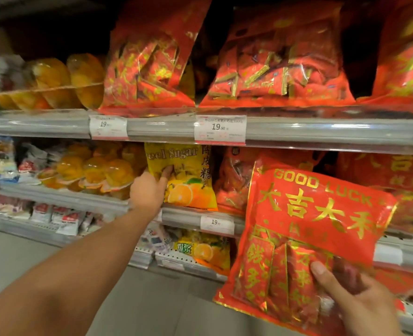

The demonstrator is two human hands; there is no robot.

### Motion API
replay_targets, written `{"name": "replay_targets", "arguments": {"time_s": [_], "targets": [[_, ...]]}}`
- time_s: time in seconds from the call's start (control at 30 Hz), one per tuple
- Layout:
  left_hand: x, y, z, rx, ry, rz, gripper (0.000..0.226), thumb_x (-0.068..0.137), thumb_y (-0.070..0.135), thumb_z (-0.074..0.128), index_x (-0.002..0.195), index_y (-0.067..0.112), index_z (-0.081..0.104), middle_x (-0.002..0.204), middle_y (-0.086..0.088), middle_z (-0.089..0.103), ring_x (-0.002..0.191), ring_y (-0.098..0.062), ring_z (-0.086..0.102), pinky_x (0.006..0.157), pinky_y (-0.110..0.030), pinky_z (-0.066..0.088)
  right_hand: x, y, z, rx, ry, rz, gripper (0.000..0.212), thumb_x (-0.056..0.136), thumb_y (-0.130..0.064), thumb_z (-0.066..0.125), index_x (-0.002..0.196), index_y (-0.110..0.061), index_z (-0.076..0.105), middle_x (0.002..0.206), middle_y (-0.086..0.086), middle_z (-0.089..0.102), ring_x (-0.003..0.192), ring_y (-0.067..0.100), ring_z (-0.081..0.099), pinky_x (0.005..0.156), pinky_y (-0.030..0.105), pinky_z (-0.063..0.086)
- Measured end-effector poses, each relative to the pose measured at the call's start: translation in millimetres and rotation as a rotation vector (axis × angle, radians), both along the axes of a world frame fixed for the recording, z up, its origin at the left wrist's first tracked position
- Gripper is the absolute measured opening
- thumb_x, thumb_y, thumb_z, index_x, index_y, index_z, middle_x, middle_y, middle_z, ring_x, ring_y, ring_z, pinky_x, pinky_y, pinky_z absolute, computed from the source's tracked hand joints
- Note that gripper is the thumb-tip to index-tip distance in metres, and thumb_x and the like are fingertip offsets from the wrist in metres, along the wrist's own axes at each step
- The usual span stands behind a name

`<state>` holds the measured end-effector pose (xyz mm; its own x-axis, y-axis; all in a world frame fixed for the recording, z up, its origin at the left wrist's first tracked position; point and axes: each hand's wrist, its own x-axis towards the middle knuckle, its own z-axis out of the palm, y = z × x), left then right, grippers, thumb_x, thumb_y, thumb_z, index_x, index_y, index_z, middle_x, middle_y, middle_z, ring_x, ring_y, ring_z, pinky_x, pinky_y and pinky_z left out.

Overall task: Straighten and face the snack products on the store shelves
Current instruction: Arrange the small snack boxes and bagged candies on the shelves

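Head view puts the yellow orange-peel candy bag (188, 178) on the middle shelf (181, 214), standing upright with its long axis vertical and its printed face turned outward, its foot just behind the shelf lip. It lies ahead and slightly up from the left hand (149, 190), which reaches across from the lower left and has its fingers (165, 172) pressed on the bag's left face, curled narrow around its edge; whether the thumb goes behind the bag I cannot tell. That hand is the nearer by far.

Well apart, low and to the right, the right hand (350, 292) grips a red GOOD LUCK bag (309, 238) by its lower right corner, thumb on the front, the pack tilted and held clear of the shelves. Just right of the yellow bag sit dim red packs (234, 180); left of it are orange jelly cups (98, 170). My guess is the yellow bag needs a small nudge square to the lip, and the red one needs a slot further right.
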<state>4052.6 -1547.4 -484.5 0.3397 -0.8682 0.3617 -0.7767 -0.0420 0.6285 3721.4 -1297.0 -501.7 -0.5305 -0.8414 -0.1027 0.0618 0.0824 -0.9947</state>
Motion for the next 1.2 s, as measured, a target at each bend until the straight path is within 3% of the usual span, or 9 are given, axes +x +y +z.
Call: {"name": "replay_targets", "arguments": {"time_s": [0.07,0.13,0.2,0.27,0.4,0.67,0.8,0.87,1.2], "targets": [[-1.4,-3.2,1.4,0.023,-0.005,0.051,0.072,0.091,0.072,0.048,0.119,0.007,0.056,0.101,-0.020,0.069,0.092,-0.043,0.066,0.068,-0.037,0.041,2.5,-0.9,-2.2,0.001,-0.018,0.008,0.048,0.060,-0.040,0.089,0.080,0.001,0.073,0.085,0.028,0.071,0.076,0.025,0.061,0.074,0.033,0.042],[-0.3,-6.4,4.1,0.038,0.033,0.068,0.072,0.090,0.070,0.054,0.127,0.010,0.042,0.106,-0.019,0.067,0.097,-0.043,0.065,0.072,-0.039,0.042,5.9,-2.2,-0.6,-0.025,0.014,0.002,0.054,0.055,-0.058,0.091,0.080,-0.013,0.075,0.072,0.014,0.074,0.073,0.019,0.059,0.071,0.030,0.042],[-1.7,-5.0,6.7,0.033,0.092,0.059,0.071,0.089,0.067,0.060,0.127,0.011,0.038,0.110,-0.018,0.067,0.099,-0.043,0.065,0.075,-0.041,0.045,4.8,-3.5,2.3,-0.042,-0.013,0.014,0.033,0.063,-0.044,0.090,0.080,-0.022,0.073,0.070,-0.007,0.072,0.086,0.016,0.063,0.069,0.025,0.043],[-6.8,2.2,10.0,-0.042,0.163,0.056,0.073,0.088,0.057,0.067,0.132,0.007,0.037,0.122,-0.018,0.061,0.109,-0.044,0.062,0.084,-0.047,0.051,-1.1,-3.6,-0.4,-0.019,-0.002,0.036,0.021,0.062,-0.027,0.085,0.080,-0.024,0.074,0.088,-0.005,0.075,0.100,0.022,0.067,0.069,0.032,0.052],[-29.7,55.6,-0.2,-0.261,-0.035,-0.020,0.076,0.093,0.025,0.064,0.155,0.010,0.023,0.163,-0.013,0.021,0.152,-0.029,0.020,0.123,-0.041,0.024,-10.7,-1.5,-13.8,0.026,0.004,0.063,0.050,0.056,-0.035,0.083,0.103,-0.021,0.075,0.103,0.004,0.077,0.105,0.027,0.069,0.090,0.040,0.057],[-63.3,76.7,-35.3,0.065,-0.001,-0.161,0.082,0.093,0.078,0.025,0.161,0.034,0.011,0.169,-0.012,-0.006,0.155,-0.036,-0.006,0.124,-0.053,0.002,-17.9,-3.8,-23.4,-0.001,0.032,0.040,0.046,0.060,-0.033,0.081,0.099,-0.008,0.076,0.074,0.000,0.077,0.070,0.018,0.062,0.062,0.024,0.055],[-49.8,52.5,-32.7,0.129,-0.178,-0.081,0.089,0.092,0.078,0.032,0.160,0.022,0.016,0.166,-0.025,0.009,0.151,-0.046,0.012,0.121,-0.059,0.015,-15.6,-8.6,-38.4,-0.068,0.026,0.046,0.054,0.050,-0.054,0.090,0.090,-0.019,0.079,0.086,-0.002,0.079,0.086,0.018,0.073,0.078,0.034,0.059],[-45.4,49.1,-39.0,0.119,-0.298,-0.076,0.088,0.093,0.076,0.034,0.158,0.020,0.017,0.164,-0.028,0.013,0.149,-0.048,0.018,0.119,-0.060,0.021,-8.4,-10.8,-38.2,-0.130,-0.016,0.081,0.048,0.052,-0.053,0.092,0.092,-0.030,0.079,0.088,-0.001,0.079,0.084,0.014,0.074,0.076,0.027,0.059],[-53.2,63.4,-13.3,0.171,-0.350,-0.087,0.088,0.092,0.057,0.060,0.158,0.015,0.021,0.165,-0.025,0.012,0.151,-0.046,0.013,0.121,-0.059,0.017,-10.7,1.9,-17.6,-0.215,-0.112,0.182,0.029,0.066,-0.027,0.081,0.090,-0.010,0.078,0.091,0.004,0.079,0.087,0.020,0.076,0.080,0.035,0.058]]}}
